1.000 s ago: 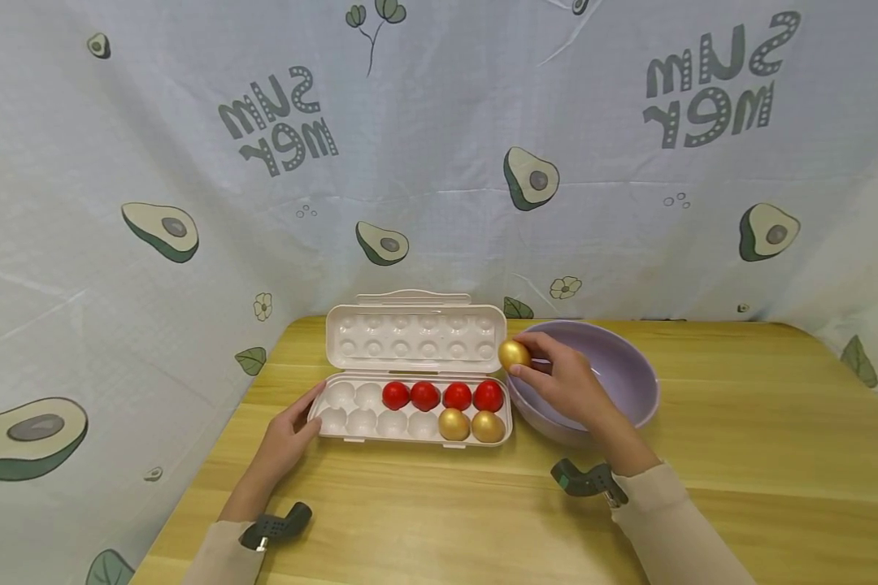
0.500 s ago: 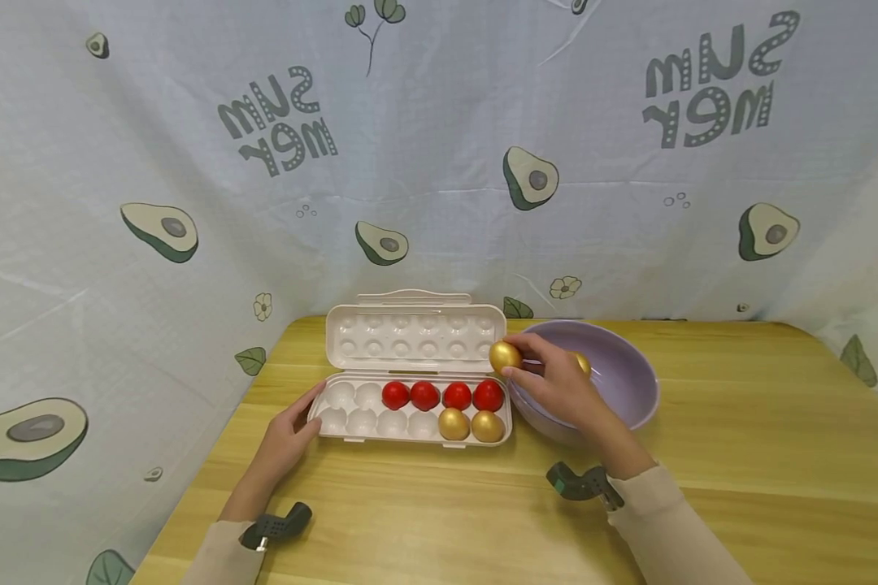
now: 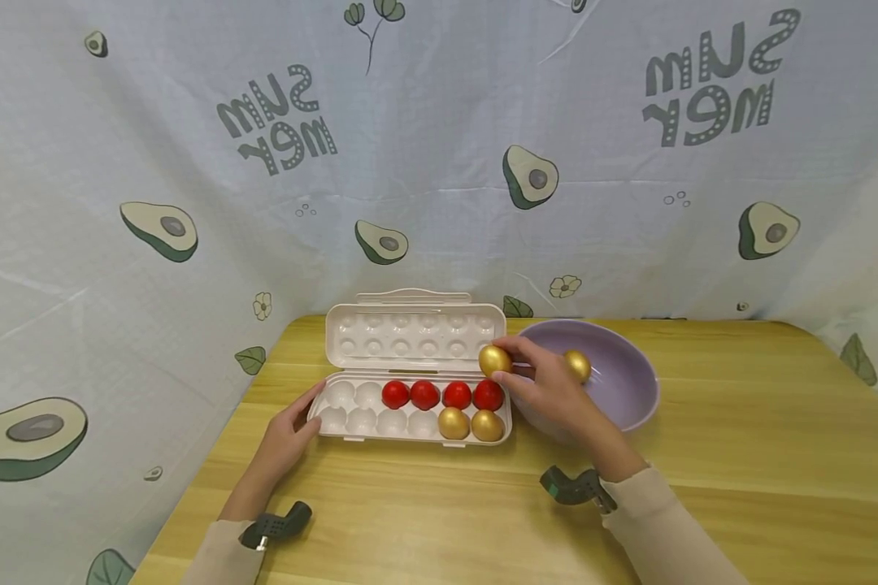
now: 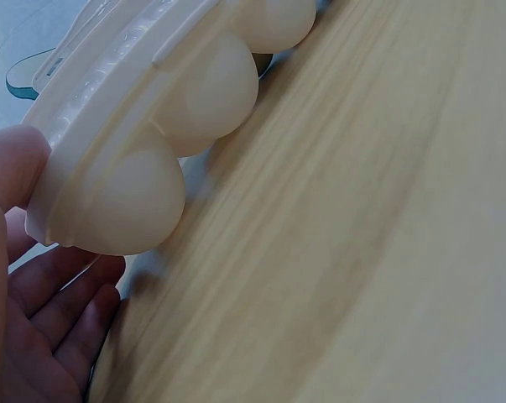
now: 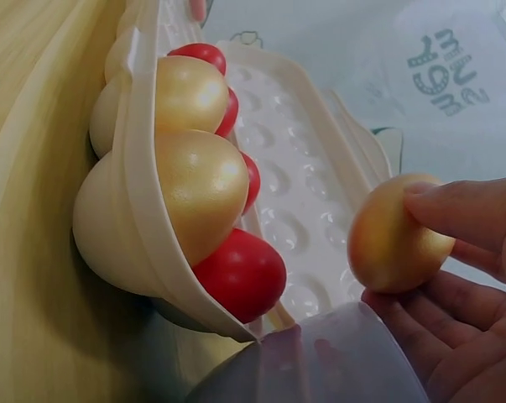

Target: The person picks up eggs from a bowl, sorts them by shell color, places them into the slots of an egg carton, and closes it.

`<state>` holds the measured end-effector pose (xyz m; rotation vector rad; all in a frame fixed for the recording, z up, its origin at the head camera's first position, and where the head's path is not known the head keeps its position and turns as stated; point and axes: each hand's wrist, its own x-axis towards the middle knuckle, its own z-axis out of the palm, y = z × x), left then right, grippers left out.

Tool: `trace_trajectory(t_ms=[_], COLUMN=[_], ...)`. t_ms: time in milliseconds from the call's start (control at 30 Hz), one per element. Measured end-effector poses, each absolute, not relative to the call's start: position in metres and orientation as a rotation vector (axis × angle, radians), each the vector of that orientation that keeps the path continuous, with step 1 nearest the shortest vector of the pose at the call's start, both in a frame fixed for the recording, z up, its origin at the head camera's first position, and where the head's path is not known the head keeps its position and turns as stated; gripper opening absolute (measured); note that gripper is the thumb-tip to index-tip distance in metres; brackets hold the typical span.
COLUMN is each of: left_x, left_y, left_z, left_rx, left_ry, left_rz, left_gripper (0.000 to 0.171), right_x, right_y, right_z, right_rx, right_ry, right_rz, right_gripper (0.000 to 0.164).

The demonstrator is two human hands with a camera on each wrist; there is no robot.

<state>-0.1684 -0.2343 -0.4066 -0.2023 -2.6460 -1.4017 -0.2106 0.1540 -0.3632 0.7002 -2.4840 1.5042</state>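
My right hand (image 3: 545, 382) pinches a golden egg (image 5: 399, 233) between thumb and fingers, above the right end of an open white egg carton (image 3: 410, 435). My left hand (image 3: 287, 439) grips the carton's left end; in the left wrist view its thumb (image 4: 16, 164) lies on the rim and other fingers are lower down. Red eggs (image 3: 424, 396) fill the right part of the carton's back row. Two golden eggs (image 3: 454, 424) sit at the right of its front row. Cups to the left are bare. Inside the purple bowl (image 3: 632, 382), another golden egg (image 3: 578, 366) shows behind my right hand.
The carton's raised lid (image 3: 417, 333) stands along its back edge. Just right of the carton is the bowl, its near side partly hidden by my right arm. All sit on a wooden table (image 3: 424, 512), with a printed cloth (image 3: 439, 162) hanging behind.
My right hand has moved left with the golden egg, from the bowl's rim to over the carton's right end. The egg in the bowl has come into view. My left hand stays put.
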Motion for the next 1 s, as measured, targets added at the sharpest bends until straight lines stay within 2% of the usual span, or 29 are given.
trace_trajectory(t_ms=[533, 833, 1000], left_x=[-0.168, -0.186, -0.179], left_y=[-0.234, -0.250, -0.245], left_z=[-0.406, -0.440, -0.427], left_rx=[-0.223, -0.201, -0.210], left_ry=[-2.622, -2.626, -2.622], left_rz=[-1.415, -1.415, -1.416], left_gripper=[0.052, 0.054, 0.053], right_x=[-0.212, -0.213, -0.212], right_y=[0.147, 0.144, 0.140], right_z=[-0.367, -0.370, -0.371], right_rx=[0.772, 0.803, 0.839], right_ry=[-2.471, -2.460, -2.429], right_rz=[1.491, 1.463, 1.461], right_gripper=[0.043, 0.043, 0.044])
